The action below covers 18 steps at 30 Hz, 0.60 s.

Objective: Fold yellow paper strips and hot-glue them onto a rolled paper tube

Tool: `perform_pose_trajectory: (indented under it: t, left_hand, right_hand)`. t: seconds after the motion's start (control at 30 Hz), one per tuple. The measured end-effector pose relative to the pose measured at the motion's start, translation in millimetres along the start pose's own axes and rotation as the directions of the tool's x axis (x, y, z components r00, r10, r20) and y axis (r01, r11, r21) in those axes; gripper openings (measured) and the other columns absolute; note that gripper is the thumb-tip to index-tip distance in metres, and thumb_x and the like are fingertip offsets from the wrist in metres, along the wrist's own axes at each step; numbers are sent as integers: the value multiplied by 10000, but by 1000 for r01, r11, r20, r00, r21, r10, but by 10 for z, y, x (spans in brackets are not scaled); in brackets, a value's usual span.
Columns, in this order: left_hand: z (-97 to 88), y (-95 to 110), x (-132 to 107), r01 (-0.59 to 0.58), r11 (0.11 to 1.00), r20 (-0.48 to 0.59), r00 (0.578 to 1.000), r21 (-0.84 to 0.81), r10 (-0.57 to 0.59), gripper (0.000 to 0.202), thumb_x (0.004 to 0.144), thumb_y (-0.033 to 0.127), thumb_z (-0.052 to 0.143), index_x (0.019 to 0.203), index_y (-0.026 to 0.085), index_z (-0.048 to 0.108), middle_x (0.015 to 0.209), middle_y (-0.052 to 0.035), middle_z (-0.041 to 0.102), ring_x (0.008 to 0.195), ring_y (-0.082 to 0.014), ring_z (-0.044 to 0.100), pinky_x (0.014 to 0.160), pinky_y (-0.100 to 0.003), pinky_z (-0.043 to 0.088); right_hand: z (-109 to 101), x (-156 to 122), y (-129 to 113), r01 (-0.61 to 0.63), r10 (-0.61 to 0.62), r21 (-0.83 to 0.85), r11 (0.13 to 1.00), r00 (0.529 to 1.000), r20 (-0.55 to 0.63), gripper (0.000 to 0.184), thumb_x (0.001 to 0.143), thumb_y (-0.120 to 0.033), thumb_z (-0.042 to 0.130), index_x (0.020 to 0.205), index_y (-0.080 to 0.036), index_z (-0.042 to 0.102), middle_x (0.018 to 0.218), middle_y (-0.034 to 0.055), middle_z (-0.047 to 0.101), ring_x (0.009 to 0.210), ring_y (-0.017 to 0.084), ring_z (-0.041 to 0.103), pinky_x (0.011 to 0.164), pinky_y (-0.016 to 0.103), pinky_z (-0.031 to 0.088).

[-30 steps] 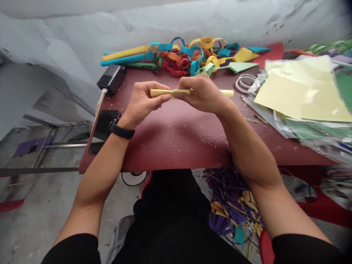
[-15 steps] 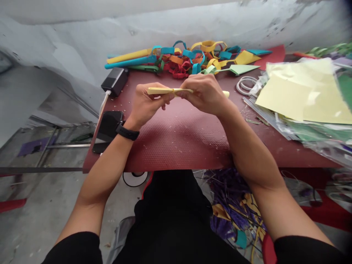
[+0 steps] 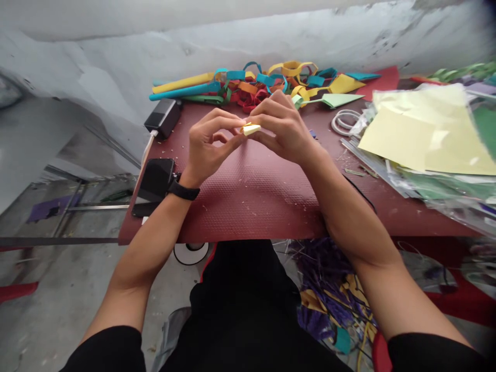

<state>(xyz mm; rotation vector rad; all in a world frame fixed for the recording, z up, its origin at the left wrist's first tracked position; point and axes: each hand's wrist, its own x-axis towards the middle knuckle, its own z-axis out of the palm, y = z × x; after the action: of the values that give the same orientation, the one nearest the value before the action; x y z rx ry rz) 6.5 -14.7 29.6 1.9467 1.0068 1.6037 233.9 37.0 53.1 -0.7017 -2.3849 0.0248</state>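
While both hands meet above the bench [image 3: 248,206], a small folded piece of yellow paper [image 3: 251,129] sits between them, raised off the surface. The left hand [image 3: 207,147] pinches its near end, thumb below and fingers above; the right hand [image 3: 287,129] closes its fingers on the other side — much of the paper is hidden there. A black wristband [image 3: 184,190] circles the left wrist, with a dark phone [image 3: 157,178] lying just beside it. Behind the hands, a heap of colored paper chains [image 3: 251,85] runs along the wall [image 3: 116,67], near a black box [image 3: 161,119] with a white plug. On the right lie pale yellow sheets [image 3: 422,129], and a coiled white cable [image 3: 344,122] rests next to them.
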Motion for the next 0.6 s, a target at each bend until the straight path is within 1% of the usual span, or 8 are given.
perform_pose_trajectory:
  t: [0.1, 0.17, 0.23, 0.33, 0.4, 0.47, 0.53, 0.6]
  left_hand:
    - [-4, -2, -4, 7, 999, 17, 1000, 49, -8, 216, 926, 408, 917, 1047, 298, 775, 1156, -28, 788, 1038, -179, 786, 758, -279, 646]
    - [-10, -11, -4, 7, 996, 25, 1000, 94, -9, 216, 940, 420, 902, 1050, 294, 765, 1143, -32, 799, 1072, -188, 779, 773, -290, 637]
    - [-21, -18, -2, -26, 992, 43, 999, 123, 21, 184, 974, 440, 865, 1043, 298, 770, 1137, -30, 806, 1077, -187, 763, 768, -299, 619]
    - [-37, -27, 8, -142, 983, 70, 988, 116, 134, 167, 998, 463, 840, 1060, 314, 798, 1081, -12, 815, 1019, -172, 732, 741, -307, 582]
    - [-38, -40, 20, -227, 968, 76, 973, 107, 219, 159, 1000, 463, 842, 1079, 326, 819, 1032, -3, 819, 967, -168, 710, 726, -321, 557]
    - [-36, -59, 32, -278, 954, 72, 960, 111, 272, 133, 1013, 464, 827, 1032, 332, 833, 989, 0, 819, 917, -166, 689, 738, -350, 541]
    - [-36, -76, 41, -292, 950, 53, 956, 113, 287, 179, 1018, 488, 819, 938, 328, 831, 943, 0, 812, 864, -165, 669, 762, -382, 532]
    - [-45, -84, 47, -238, 964, 49, 971, 120, 233, 247, 980, 543, 849, 873, 322, 818, 907, -1, 794, 843, -174, 660, 780, -397, 533]
  right_hand:
    - [38, -5, 42, 18, -18, -1, 1000, 1000, -20, 435, 1128, -615, 520, 1267, -292, 777, 1228, 121, 720, 1169, 320, 618, 1063, 577, 466]
    - [60, -6, 60, 23, -23, 31, 999, 1000, -15, 431, 1128, -609, 533, 1271, -284, 777, 1220, 122, 712, 1133, 299, 645, 1036, 543, 496]
    - [73, -8, 64, 30, -29, 74, 997, 1000, -6, 430, 1129, -605, 538, 1258, -272, 777, 1206, 120, 708, 1090, 276, 664, 996, 496, 520]
    - [82, -15, 49, 48, -49, 100, 994, 999, 7, 427, 1144, -591, 515, 1193, -259, 780, 1159, 110, 704, 1027, 249, 669, 938, 439, 522]
    - [84, -17, 30, 62, -64, 83, 995, 998, 17, 434, 1167, -556, 459, 1136, -260, 775, 1116, 99, 701, 995, 239, 659, 912, 419, 509]
    - [85, -15, 6, 76, -78, 55, 996, 996, 33, 451, 1184, -507, 398, 1094, -261, 765, 1071, 93, 696, 973, 237, 642, 890, 412, 496]
    - [86, -7, -20, 82, -83, 25, 996, 995, 46, 463, 1188, -474, 363, 1068, -260, 755, 1038, 93, 691, 956, 242, 623, 874, 415, 487]
    - [85, 4, -46, 78, -78, -6, 997, 996, 52, 467, 1187, -465, 352, 1056, -260, 750, 1030, 95, 689, 952, 248, 609, 867, 422, 480]
